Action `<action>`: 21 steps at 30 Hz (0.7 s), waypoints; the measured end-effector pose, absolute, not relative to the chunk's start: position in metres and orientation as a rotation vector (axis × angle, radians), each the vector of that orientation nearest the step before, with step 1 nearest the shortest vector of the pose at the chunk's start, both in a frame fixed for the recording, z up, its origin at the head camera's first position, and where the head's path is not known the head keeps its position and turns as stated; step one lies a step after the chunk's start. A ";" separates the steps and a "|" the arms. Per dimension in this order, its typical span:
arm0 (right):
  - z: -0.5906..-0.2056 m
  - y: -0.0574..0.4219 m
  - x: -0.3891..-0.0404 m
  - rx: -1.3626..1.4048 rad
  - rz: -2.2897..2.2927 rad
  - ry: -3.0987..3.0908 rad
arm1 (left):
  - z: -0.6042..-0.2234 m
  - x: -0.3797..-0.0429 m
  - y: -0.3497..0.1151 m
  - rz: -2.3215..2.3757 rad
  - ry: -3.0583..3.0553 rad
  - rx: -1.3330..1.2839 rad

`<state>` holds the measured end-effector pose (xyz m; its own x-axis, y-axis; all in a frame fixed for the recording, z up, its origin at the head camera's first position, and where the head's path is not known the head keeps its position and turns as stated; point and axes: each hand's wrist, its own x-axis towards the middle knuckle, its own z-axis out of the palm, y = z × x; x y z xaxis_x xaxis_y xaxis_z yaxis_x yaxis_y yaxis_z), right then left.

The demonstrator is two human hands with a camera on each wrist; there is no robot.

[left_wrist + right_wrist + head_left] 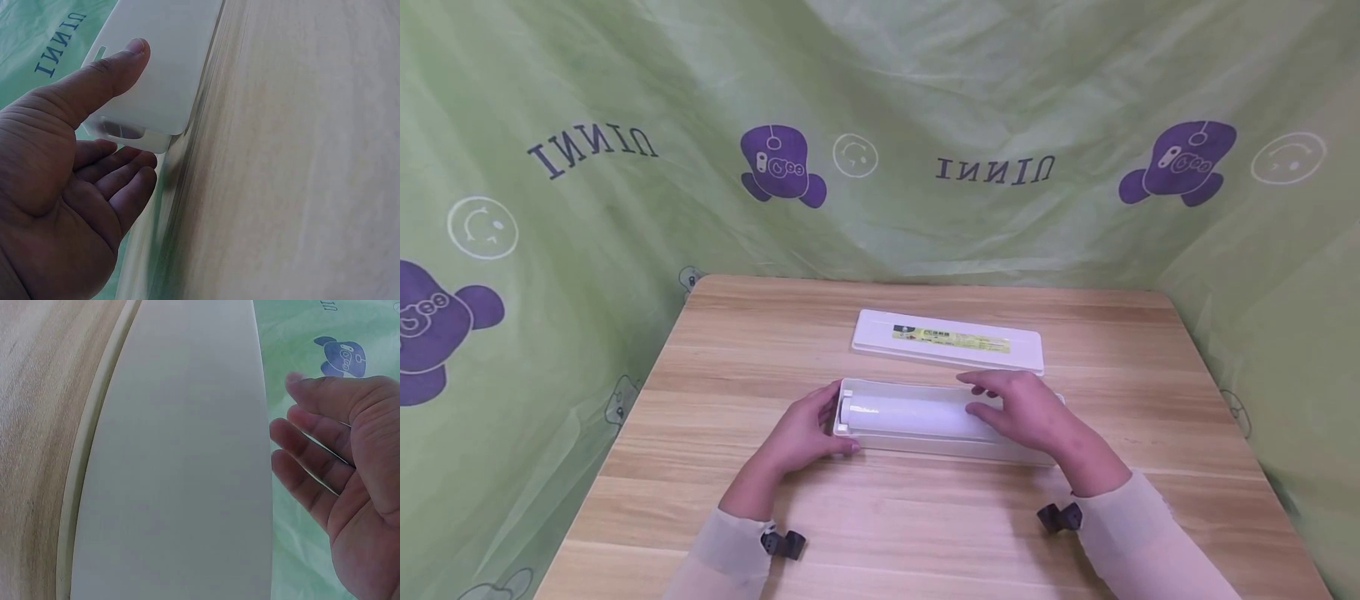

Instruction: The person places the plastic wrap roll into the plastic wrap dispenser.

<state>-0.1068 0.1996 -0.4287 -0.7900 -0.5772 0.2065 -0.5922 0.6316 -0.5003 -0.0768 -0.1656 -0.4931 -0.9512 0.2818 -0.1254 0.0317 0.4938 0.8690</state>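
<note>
A long white plastic box (940, 447) lies lengthwise on the table in the head view. Inside it sits a roll of clear, shiny film (910, 417), its right part hidden by my right hand. My left hand (801, 429) holds the box's left end, the thumb along the front wall and the fingers around the end. In the left wrist view the thumb presses the white front face (169, 69). Above the right part of the roll hovers my right hand (1033, 412), its fingers loosely bent and apart, holding nothing. Its right wrist view shows the box's wall (175, 462) beside the fingers.
A white lid (875, 331) with a yellow-green label (955, 337) lies on the wooden table (760, 333) just behind the box. Green printed curtains (887, 233) surround the table at the back and sides. A small black device (784, 545) sits at each wrist.
</note>
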 end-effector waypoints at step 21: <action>-0.435 0.209 -0.118 0.958 0.850 -2.790 | -0.490 -0.076 -0.165 1.468 2.478 0.292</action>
